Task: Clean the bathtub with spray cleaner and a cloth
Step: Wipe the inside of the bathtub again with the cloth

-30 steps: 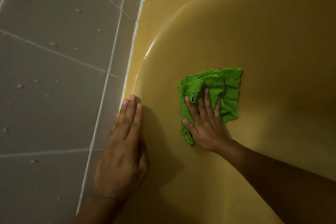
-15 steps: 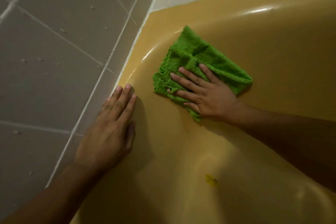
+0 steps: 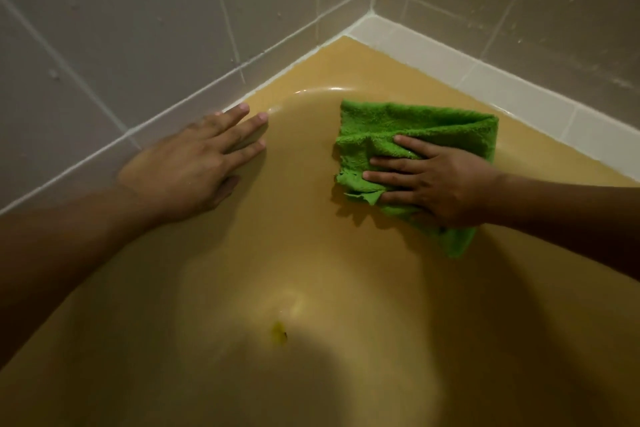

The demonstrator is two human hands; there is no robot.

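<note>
1. Moved: the bright green terry cloth (image 3: 415, 128) and the right hand (image 3: 440, 184) have slid away from the left hand (image 3: 187, 170), round the curved corner toward the back rim. The left hand stays put.
2. Cloth: fluffy pile, folded and rumpled, with a ragged edge. It lies on the sloping inner wall just below the rim.
3. Right hand: flat on the cloth, fingers straight and spread, pressing it down.
4. Left hand: palm down, fingers straight, resting on the side rim and holding nothing.
5. Glossy mustard-yellow bathtub (image 3: 311, 253): smooth, rounded, with soft highlights.
6. Surrounds: grey glazed wall tiles (image 3: 138, 28) with pale grout and droplets; white trim strip (image 3: 485, 80); small yellow-green blot (image 3: 278, 333) on the tub floor.
</note>
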